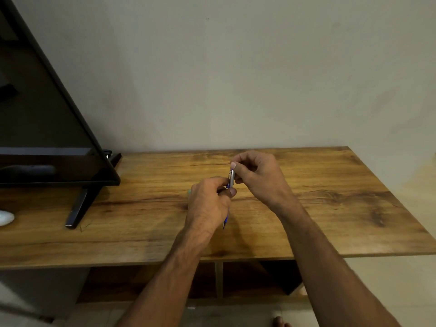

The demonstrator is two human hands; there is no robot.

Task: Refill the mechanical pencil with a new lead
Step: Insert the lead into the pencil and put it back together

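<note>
A mechanical pencil [231, 179] with a silver upper part and a blue lower barrel is held upright above the wooden table [330, 208]. My left hand [208, 204] grips its barrel, and the blue tip pokes out below that hand. My right hand [257, 175] pinches the silver top end between thumb and fingers. A small greenish thing [189, 191] peeks out behind my left hand; I cannot tell what it is. No loose lead is visible.
A black TV [47, 114] on slanted feet stands at the table's left. A white object [6, 218] lies at the far left edge. A wall rises right behind the table. Open shelves [247, 279] sit below the tabletop.
</note>
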